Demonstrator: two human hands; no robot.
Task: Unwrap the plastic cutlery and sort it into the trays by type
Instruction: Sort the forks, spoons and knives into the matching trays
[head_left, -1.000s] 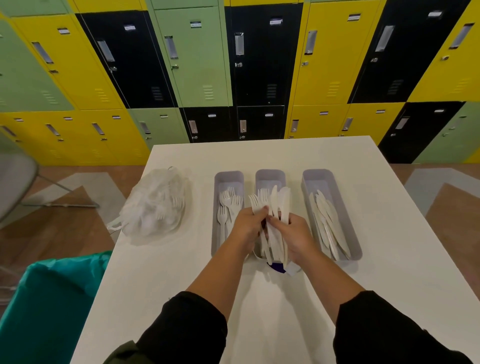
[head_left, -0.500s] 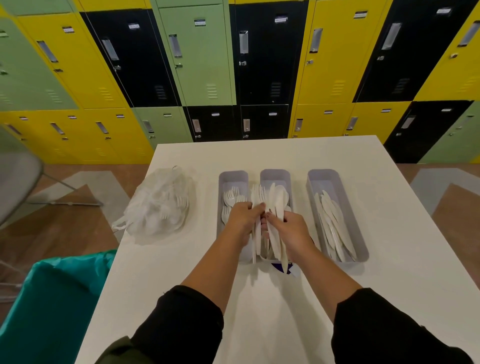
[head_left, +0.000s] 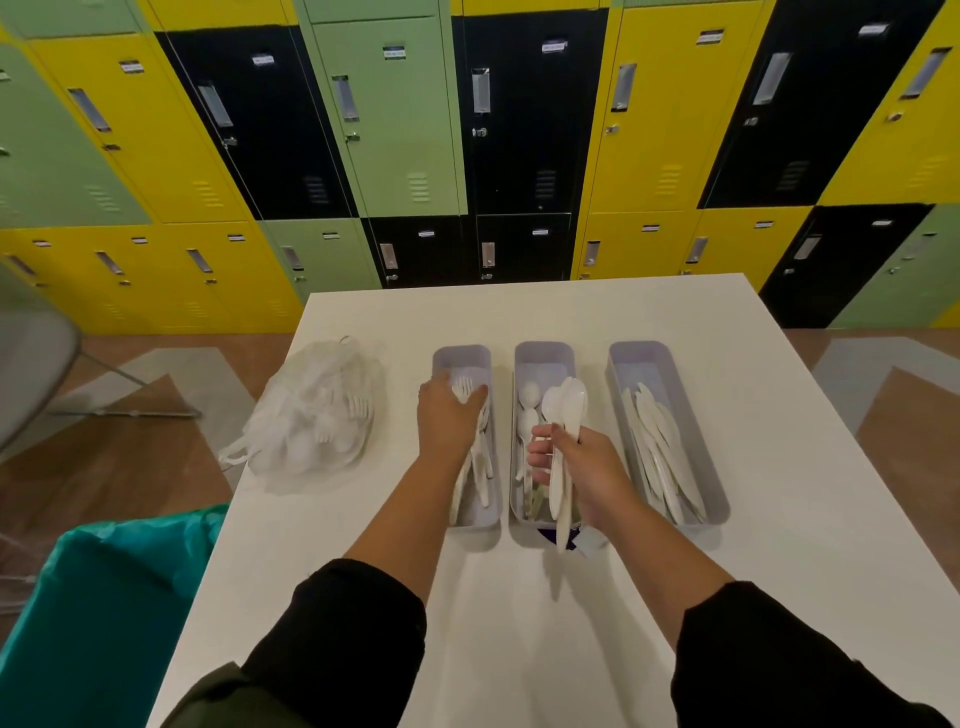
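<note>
Lockers (head_left: 395, 130) in yellow, green and black fill the wall ahead of you; their small door labels are too blurred to read. On the white table (head_left: 519, 623) stand three grey trays: forks (head_left: 485, 452) left, spoons (head_left: 527, 410) middle, knives (head_left: 660, 447) right. A cutlery bag (head_left: 311, 421) lies left of them. Your left hand (head_left: 447, 421) lies over the forks, fingers bent; grip unclear. Your right hand (head_left: 582, 467) holds a spoon bundle (head_left: 563, 431) above the middle tray.

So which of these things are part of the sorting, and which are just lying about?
Part of the job:
left hand on forks
right hand holding spoons
three trays
knives
bag of cutlery

Just lying about:
lockers
green bin
chair
</note>
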